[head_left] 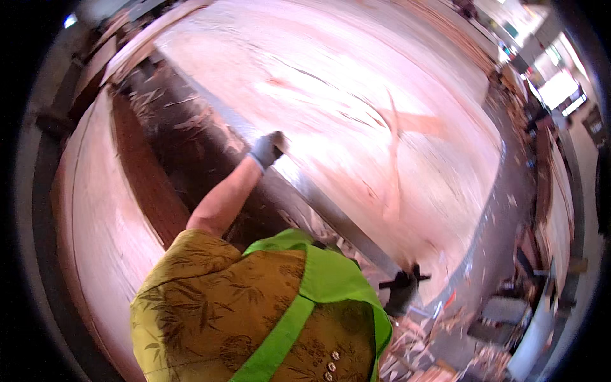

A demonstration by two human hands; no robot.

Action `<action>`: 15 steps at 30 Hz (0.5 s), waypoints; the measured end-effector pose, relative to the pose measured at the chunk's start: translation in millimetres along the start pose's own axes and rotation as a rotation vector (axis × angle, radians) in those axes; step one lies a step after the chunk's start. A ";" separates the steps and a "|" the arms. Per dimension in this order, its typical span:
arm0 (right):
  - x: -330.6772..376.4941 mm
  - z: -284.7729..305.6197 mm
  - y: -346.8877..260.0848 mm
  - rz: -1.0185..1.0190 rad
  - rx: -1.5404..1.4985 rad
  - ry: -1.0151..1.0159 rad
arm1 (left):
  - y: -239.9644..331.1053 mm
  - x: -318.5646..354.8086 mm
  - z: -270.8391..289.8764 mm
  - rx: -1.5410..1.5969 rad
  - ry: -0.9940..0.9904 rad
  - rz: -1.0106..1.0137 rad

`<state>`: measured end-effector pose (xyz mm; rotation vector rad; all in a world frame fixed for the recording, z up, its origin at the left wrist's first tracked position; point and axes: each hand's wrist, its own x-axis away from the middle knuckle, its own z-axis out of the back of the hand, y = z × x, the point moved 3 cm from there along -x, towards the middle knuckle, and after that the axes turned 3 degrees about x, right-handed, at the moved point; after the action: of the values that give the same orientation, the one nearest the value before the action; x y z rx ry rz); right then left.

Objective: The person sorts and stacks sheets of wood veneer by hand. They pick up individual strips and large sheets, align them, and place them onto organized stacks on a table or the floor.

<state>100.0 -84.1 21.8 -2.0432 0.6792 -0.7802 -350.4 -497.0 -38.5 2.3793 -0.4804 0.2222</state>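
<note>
A broad stack of pale wood veneer sheets [331,83] with a straight metal-like edge strip [331,207] along its near side lies before me. My left hand [267,150], in a grey glove with dark fingers, is closed at that edge; what its fingers hold is blurred. My right hand [401,298], in a dark glove, is at the near right corner, closed around a dark tool [417,277] with a crosswise bar. Its exact kind does not show. A loose narrow veneer strip [393,159] lies on top of the sheets.
Another veneer stack [95,210] stands at the left, with a dark gap between. Wood scraps [407,347] litter the floor by my right hand. A grey seat-like object [503,311] and a further stack [559,204] are at the right.
</note>
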 end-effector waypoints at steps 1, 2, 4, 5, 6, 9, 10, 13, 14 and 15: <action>9.5 -1.8 -7.0 0.040 0.041 0.061 | -8.0 5.9 -20.1 0.148 -0.116 0.088; 20.3 -4.9 -12.9 0.051 0.041 0.125 | -14.0 10.0 -33.9 0.014 0.028 0.050; 29.2 4.4 -10.6 0.085 0.171 0.071 | -15.1 6.7 -29.6 0.040 0.031 0.113; 33.7 2.7 -11.9 0.068 0.189 0.059 | -17.3 4.1 -19.9 -0.054 -0.012 0.014; 36.3 1.3 -12.8 -0.010 0.105 0.087 | -20.5 2.0 -10.9 -0.150 -0.056 -0.082; 34.9 -14.7 2.4 0.041 0.187 0.222 | 5.8 4.1 75.4 -1.024 -0.073 -0.679; 37.1 -11.7 -0.1 0.060 0.250 0.266 | -3.2 5.2 70.5 -0.851 -0.062 -0.544; 48.5 14.8 -6.2 0.005 0.494 0.248 | -17.6 29.5 29.2 -0.181 0.098 -0.093; 53.1 27.3 -11.0 0.010 0.508 0.278 | -25.1 43.4 -12.3 0.112 0.168 0.144; 55.7 26.9 -9.2 0.003 0.496 0.309 | -9.5 84.9 -70.2 -0.031 0.279 0.130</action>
<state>158.0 -104.6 32.6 -1.4875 0.5839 -1.1494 -270.9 -467.7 32.4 2.2419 -0.5007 0.5926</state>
